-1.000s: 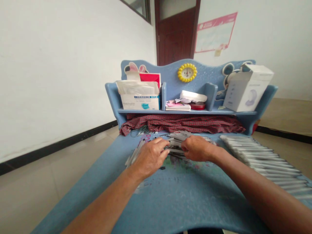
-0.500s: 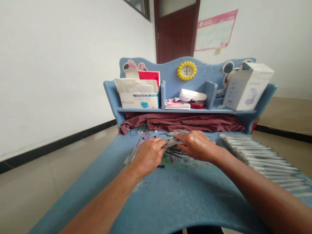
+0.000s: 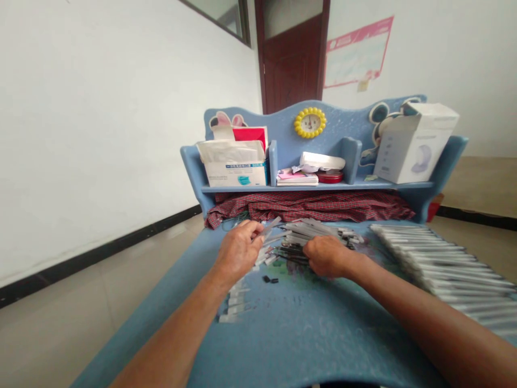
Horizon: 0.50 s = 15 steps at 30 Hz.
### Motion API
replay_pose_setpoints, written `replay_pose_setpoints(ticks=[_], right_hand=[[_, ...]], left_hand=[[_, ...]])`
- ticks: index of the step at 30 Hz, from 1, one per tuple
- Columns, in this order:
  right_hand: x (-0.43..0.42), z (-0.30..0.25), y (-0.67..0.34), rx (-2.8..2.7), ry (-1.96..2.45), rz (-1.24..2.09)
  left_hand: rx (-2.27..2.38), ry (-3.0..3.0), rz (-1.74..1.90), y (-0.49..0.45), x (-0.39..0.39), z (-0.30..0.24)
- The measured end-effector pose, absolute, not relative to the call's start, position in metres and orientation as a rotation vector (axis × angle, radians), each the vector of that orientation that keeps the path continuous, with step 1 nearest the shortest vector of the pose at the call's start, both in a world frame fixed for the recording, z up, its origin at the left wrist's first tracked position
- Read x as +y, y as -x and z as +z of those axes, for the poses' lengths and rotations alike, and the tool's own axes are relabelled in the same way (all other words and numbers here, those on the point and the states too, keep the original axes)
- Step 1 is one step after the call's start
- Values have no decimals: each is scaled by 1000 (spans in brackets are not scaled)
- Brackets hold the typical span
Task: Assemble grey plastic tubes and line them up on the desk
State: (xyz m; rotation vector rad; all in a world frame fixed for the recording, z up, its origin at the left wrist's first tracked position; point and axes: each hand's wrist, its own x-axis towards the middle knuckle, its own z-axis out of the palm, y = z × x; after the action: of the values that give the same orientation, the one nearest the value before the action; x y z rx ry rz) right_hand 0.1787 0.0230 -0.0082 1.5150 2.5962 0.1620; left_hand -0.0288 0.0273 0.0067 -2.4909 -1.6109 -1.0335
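Observation:
My left hand (image 3: 238, 249) is closed, with a slim translucent pen barrel (image 3: 272, 224) between thumb and fingers, its end pointing up and right. More barrels lie just under and beside that hand. My right hand (image 3: 326, 256) is curled shut at the right end of several thin black pen refills (image 3: 291, 253); its fingertips are hidden, so what it grips cannot be made out. Behind it lies a loose pile of translucent pen barrels (image 3: 313, 228). Two small black caps (image 3: 270, 279) rest in front, between the hands.
Short translucent pieces (image 3: 236, 305) lie in a row near my left forearm. A thick stack of pens (image 3: 440, 264) runs along the table's right side. Behind are a checked cloth (image 3: 307, 206) and a blue shelf (image 3: 351, 186) bearing a mask box (image 3: 234, 171) and a white carton (image 3: 416, 143).
My hands have drawn apart. The left moved slightly left and now shows a barrel in its fingers; the right dropped lower, onto the black refills. The view shifted a little.

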Motion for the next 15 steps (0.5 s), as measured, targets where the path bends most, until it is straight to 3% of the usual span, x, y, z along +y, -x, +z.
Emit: replay_pose_setpoints(ticks=[7,15], right_hand=[[23,1,-190,2707,-1508,251],[21,19,-202,2801,-1524,478]], left_hand=[[-1637,2467,-1084,38,33,7],[-1505,2521,-873,41,36,2]])
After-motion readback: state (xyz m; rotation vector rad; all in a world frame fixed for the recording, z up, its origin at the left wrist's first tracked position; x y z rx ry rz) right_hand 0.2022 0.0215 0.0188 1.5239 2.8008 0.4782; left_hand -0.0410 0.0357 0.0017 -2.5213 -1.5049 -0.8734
